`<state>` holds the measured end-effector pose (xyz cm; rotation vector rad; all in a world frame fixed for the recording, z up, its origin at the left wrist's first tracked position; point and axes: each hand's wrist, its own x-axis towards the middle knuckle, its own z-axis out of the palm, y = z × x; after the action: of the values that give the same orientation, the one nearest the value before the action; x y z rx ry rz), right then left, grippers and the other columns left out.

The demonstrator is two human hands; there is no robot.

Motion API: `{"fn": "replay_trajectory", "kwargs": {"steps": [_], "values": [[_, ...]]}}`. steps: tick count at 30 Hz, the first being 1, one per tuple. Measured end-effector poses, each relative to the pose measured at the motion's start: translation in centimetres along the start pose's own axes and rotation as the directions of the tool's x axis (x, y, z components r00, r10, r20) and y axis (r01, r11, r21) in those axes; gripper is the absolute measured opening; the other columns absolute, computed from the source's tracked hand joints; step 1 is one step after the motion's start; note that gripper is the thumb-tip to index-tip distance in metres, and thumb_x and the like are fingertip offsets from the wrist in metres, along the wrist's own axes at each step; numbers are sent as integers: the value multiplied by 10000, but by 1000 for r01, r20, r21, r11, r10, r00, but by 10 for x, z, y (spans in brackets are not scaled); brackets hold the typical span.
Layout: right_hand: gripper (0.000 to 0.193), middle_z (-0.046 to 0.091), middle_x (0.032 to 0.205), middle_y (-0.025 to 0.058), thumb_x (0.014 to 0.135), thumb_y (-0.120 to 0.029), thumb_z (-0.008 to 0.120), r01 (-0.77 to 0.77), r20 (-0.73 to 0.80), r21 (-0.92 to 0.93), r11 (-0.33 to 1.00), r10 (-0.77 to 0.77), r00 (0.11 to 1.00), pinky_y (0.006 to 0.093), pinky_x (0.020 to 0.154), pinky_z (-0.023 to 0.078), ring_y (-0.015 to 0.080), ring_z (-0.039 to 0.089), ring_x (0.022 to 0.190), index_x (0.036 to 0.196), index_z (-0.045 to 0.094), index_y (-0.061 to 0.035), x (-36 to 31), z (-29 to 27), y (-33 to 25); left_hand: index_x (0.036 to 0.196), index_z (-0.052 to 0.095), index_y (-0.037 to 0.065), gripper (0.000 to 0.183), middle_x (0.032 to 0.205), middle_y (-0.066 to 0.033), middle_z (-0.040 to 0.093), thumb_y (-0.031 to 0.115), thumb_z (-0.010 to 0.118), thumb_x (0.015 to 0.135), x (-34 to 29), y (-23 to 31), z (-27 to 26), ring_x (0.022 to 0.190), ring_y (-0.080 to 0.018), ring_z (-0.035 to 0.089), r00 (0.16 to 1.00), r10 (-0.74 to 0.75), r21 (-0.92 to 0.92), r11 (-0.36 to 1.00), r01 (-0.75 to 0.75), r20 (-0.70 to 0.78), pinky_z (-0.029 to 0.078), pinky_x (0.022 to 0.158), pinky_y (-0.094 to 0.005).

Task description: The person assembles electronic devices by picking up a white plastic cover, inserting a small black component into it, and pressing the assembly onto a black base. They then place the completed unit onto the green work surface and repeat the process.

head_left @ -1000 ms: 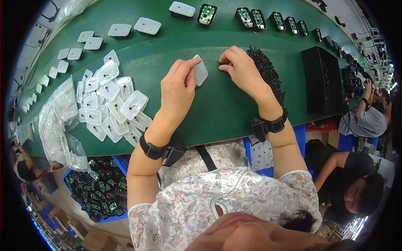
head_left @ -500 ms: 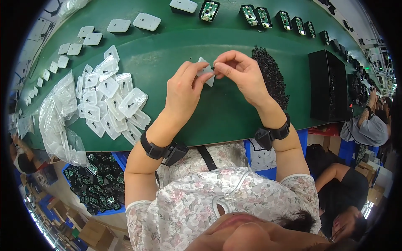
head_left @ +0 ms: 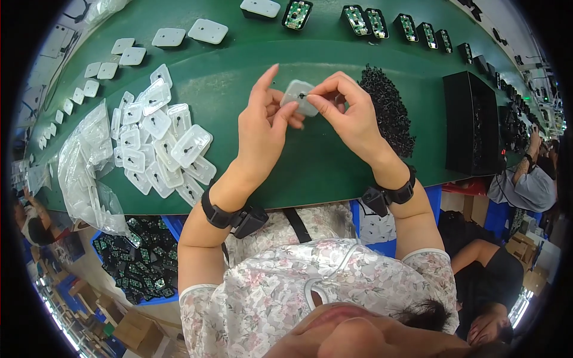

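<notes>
My left hand holds a translucent white plastic cover above the green table, thumb on its lower edge and index finger raised away from it. A small black part shows at the middle of the cover. The fingertips of my right hand are pinched together at this part; how much of it they grip is hidden. To the left lies a heap of similar covers, many with a black part at the centre. Right of my hands is a long pile of small black parts.
Along the far side of the green table stand black housings with green circuit boards and white-covered boxes. A black bin stands at the right, a clear plastic bag at the left. A co-worker is at lower right.
The cover has turned so that its broad face shows, with the black part at its middle. My left index finger has lifted off, and my right fingertips have come onto the cover.
</notes>
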<state>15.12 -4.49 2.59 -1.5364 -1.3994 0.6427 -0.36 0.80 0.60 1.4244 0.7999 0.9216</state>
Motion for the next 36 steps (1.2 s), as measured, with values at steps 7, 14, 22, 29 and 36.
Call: {"fn": "replay_trajectory", "kwargs": {"steps": [7,14,22,29,36], "values": [[75,529,770,-28,792,-48,686,-37,-48,-82,996,33,998,176,531,323,26,439,630,810,619,-22,-1,2,2,1065,514,-83,179,968,-132,629,-11,525,901,2,-6,-4,849,-199,666,984,-151,-253,953,169,89,529,773,-264],[85,533,758,-42,803,-60,683,-62,-45,8,998,63,997,165,528,313,7,424,628,780,605,-35,-1,6,5,990,534,-61,113,943,-106,622,8,542,901,0,-10,1,850,-183,655,994,-45,-307,949,73,96,527,764,-253],[150,525,787,-33,783,-79,708,-10,81,-16,1000,11,997,178,550,330,34,416,637,868,588,-50,-2,-3,1,920,535,-36,82,880,-90,612,36,567,896,1,-8,-3,790,-159,643,995,59,-231,972,-38,86,523,717,-245],[214,521,940,-8,752,-143,739,147,59,-47,988,-144,988,183,577,338,52,419,689,889,602,-53,6,-16,3,915,537,-31,98,874,-103,634,62,568,904,2,-2,-4,765,-148,642,985,-36,-335,938,92,168,520,693,-240],[189,533,718,-44,788,-173,721,-180,240,30,983,168,956,186,565,351,30,448,642,837,591,-46,5,-21,-6,925,543,-38,108,851,-99,637,62,575,898,0,-5,-4,765,-146,644,975,-64,-271,955,122,213,522,689,-244]]}}
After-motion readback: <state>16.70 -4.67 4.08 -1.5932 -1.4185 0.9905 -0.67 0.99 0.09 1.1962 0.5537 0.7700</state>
